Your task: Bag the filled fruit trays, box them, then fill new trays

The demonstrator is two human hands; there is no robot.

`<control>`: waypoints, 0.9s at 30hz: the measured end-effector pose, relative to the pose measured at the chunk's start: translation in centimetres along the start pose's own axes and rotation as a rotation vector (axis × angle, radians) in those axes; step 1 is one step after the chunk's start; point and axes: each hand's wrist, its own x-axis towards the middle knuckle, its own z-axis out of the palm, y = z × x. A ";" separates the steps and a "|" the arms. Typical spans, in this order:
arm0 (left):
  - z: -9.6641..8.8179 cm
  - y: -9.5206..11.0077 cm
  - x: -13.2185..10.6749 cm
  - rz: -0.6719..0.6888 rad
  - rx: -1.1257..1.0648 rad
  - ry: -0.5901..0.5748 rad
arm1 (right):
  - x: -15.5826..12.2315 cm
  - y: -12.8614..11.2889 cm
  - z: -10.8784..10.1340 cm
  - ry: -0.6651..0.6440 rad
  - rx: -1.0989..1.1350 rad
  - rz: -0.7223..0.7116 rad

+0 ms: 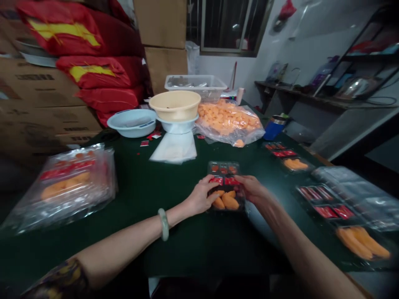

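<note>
A black plastic compartment tray [225, 211] lies in front of me on the green table. Its far compartments hold small reddish-brown pieces [223, 170], its middle ones red packets [231, 181], and the near one several orange oval pieces [230, 202]. My left hand [199, 197], below a pale green bangle [163, 224], grips the left side, with fingers reaching over the packets and orange pieces. Around the right edge, my right hand [252, 189] is closed, its fingertips by the right red packet; part of that hand is blurred.
Filled flat clear packs [77, 182] are stacked at left. More filled trays [335, 209] and clear plastic lids [358, 191] lie at right. Farther back are clear sheets [175, 147], basins [174, 101], a bag of orange pieces [229, 118] and a blue cup [274, 128].
</note>
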 end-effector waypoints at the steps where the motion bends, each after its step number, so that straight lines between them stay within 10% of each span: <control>1: -0.1 0.1 -0.8 0.000 -0.008 0.017 | -0.6 0.1 0.5 -0.036 0.040 0.019; 6: -1.5 0.2 -1.6 0.081 0.135 -0.003 | -1.7 1.3 1.7 -0.079 0.280 0.016; 15: -11.9 -7.2 5.3 -0.162 0.770 0.058 | -1.7 2.1 0.6 -0.207 0.246 -0.024; 21: -15.2 -10.4 7.2 -0.131 0.770 -0.076 | -1.9 1.7 0.6 -0.247 0.214 -0.017; 27: -17.1 -10.6 10.3 -0.135 0.530 0.027 | -1.8 1.7 0.4 -0.292 0.156 -0.029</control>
